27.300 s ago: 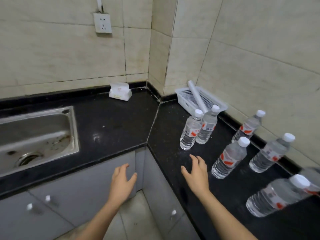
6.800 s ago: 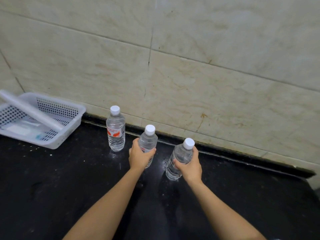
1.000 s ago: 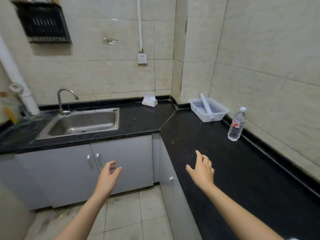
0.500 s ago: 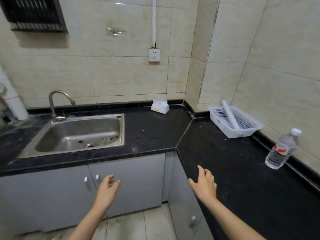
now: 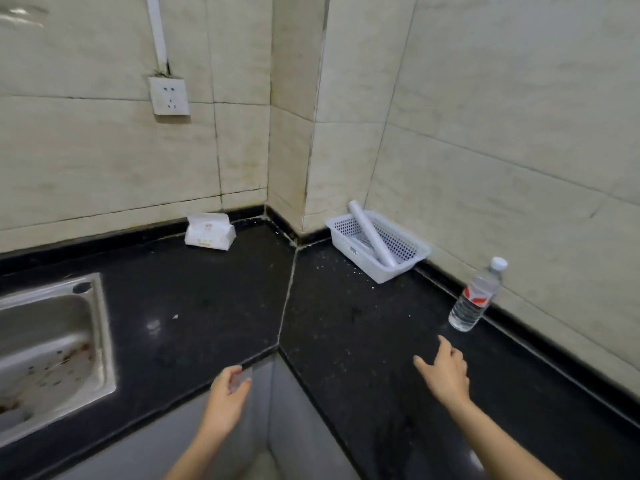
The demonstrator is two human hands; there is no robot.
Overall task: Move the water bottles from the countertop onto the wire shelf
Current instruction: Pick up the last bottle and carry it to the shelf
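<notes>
**One water bottle on the black counter, both hands empty**

A single water bottle [image 5: 476, 296] stands on the dark countertop [image 5: 346, 323], at its right side, just beside the black strip at the foot of the tiled wall. It is of clear plastic with a white screw cap, and around its upper part goes a label in red and white. The body below the label has fine ribs, and the water inside looks clear. It stands on its base; nothing touches it.

The right hand [image 5: 446, 375] is over the counter, near the bottle but apart from it, with the fingers stretched and a little spread, holding nothing. The left hand [image 5: 227, 398] is lower, at the front edge of the counter by the inner corner. Its fingers are loosely bent and it also holds nothing. The two hands are well apart.

In the corner behind sits a white plastic basket [image 5: 353, 252] with a white roll [image 5: 372, 237] leaning in it. To the left lies a tissue pack [image 5: 209, 232] against the wall, under a socket [image 5: 169, 95]. A steel sink [image 5: 104, 334] is at the far left.
</notes>
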